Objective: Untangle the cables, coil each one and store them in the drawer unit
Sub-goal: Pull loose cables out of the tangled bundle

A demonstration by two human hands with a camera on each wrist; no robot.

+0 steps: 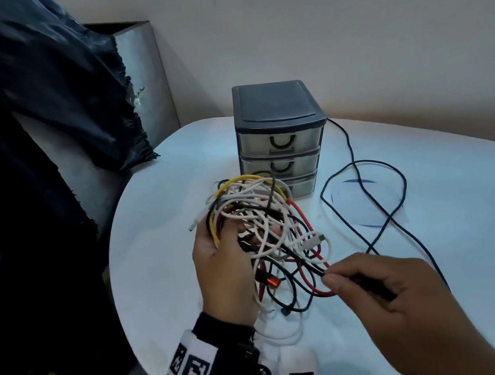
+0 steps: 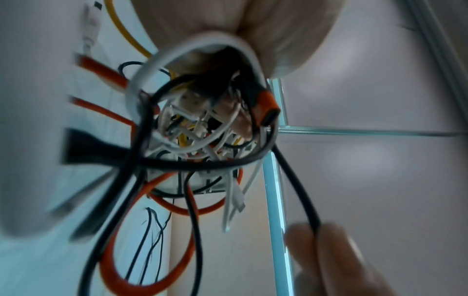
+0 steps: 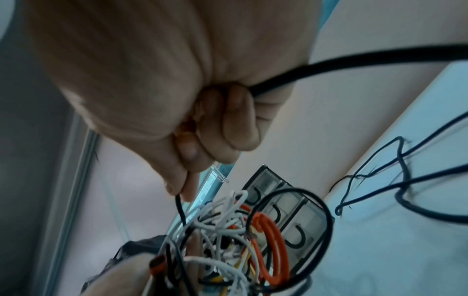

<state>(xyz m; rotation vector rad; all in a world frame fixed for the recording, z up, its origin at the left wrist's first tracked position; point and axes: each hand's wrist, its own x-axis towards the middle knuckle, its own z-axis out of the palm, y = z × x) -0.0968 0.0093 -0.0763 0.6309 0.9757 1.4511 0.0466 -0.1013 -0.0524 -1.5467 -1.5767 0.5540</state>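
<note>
A tangle of white, yellow, red and black cables (image 1: 262,227) hangs above the white table (image 1: 460,233), gripped from the left by my left hand (image 1: 222,257). The same tangle (image 2: 197,130) fills the left wrist view. My right hand (image 1: 378,290) pinches a black cable (image 1: 310,267) that runs out of the bundle's lower right; this black cable (image 3: 354,60) passes through the curled fingers (image 3: 235,124). A dark three-drawer unit (image 1: 279,139) stands behind the tangle with all drawers closed.
A long dark blue cable (image 1: 369,199) loops loose on the table to the right of the drawer unit. A dark cloth (image 1: 32,125) hangs at the left beside the table's curved edge. A wall runs close behind.
</note>
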